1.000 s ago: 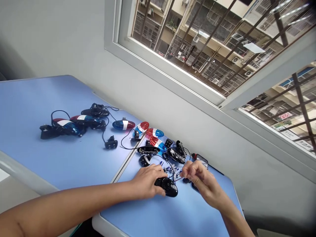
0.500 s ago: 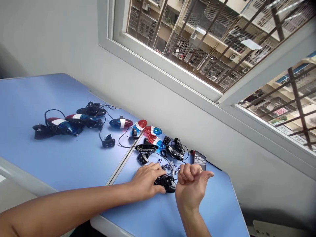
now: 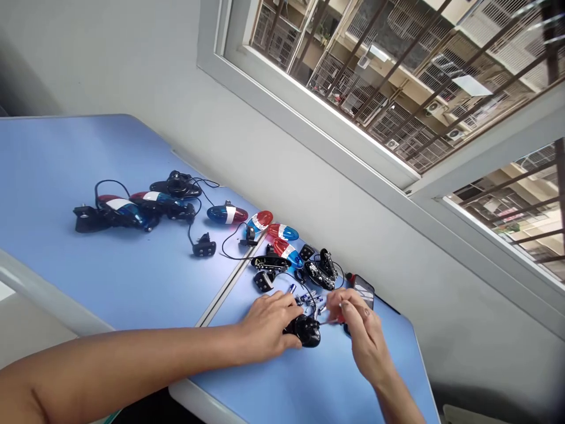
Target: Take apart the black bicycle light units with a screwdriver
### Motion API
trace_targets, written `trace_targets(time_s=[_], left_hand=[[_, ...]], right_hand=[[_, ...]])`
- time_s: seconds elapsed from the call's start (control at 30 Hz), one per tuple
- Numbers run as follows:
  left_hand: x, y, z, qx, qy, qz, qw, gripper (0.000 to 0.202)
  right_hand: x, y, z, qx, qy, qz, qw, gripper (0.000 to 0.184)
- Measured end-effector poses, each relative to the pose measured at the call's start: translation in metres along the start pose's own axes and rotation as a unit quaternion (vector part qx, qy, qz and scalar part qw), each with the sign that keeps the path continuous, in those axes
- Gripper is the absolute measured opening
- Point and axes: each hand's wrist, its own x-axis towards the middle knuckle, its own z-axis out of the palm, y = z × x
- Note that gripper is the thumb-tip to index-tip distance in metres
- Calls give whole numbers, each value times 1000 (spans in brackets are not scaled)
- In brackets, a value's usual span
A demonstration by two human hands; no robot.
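Note:
My left hand (image 3: 270, 324) is closed around a black bike-light housing (image 3: 308, 331) and rests with it on the blue table. To its right my right hand (image 3: 359, 327) is closed on a screwdriver (image 3: 327, 322). Its thin shaft points left at the housing, and a bit of red handle shows below the fingers. Whether the tip touches the housing I cannot tell. Several batteries (image 3: 312, 298) lie loose just behind the housing. Red-and-blue light covers (image 3: 288, 253) and an opened black base (image 3: 271, 263) lie farther back.
A phone (image 3: 364, 290) lies near the wall side. Several assembled lights (image 3: 126, 211) with cables sit on the left part of the table (image 3: 145, 282). A seam (image 3: 232, 285) splits the tabletop. The wall and a barred window (image 3: 344, 106) rise behind.
My right hand has turned over from a raised fist and come down beside the housing, where the screwdriver now shows. My left hand keeps its hold. The camera view has shifted slightly.

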Motion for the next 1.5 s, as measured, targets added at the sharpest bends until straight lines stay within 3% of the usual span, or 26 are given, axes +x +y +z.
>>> trace_targets(time_s=[0.07,0.13,0.4,0.57,0.67,0.73,0.83,0.93,1.1,1.3,1.37,1.5], left_hand=[[-1,1,0,6,6,2,1000,35],[-3,2,0,14,7,4,1000,33],[-4,3,1,37,2,20,999,36],[-4,2,3,43,3,23,999,35],[-4,2,3,38,4,19,999,35],[-4,2,3,36,2,18,999,36],[-4,1,3,35,3,26,999,36],[-3,1,3,17,5,20,1000,32],[-2,0,2,0,-5,27,1000,29],[-1,-1,0,-2,-17,35,999,27],[-1,0,-1,-2,-22,32,999,27],[-1,1,-2,-5,-16,31,999,25]], right_hand=[[-7,-9,-10,-123,-44,72,989,42],[-12,-15,-17,-157,-85,129,975,46],[-23,-11,-40,-54,-116,230,965,40],[-27,-16,-47,-119,-143,230,955,38],[-25,-25,-49,-221,-134,177,950,30],[-21,-30,-49,-305,-159,126,931,23],[-14,-38,-48,-440,-238,46,865,33],[-7,-42,-47,-537,-273,-48,797,34],[2,-46,-47,-582,-315,-230,713,24],[12,-55,-49,-552,-342,-427,629,28],[13,-57,-49,-530,-344,-453,629,27],[12,-56,-52,-469,-354,-456,669,29]])
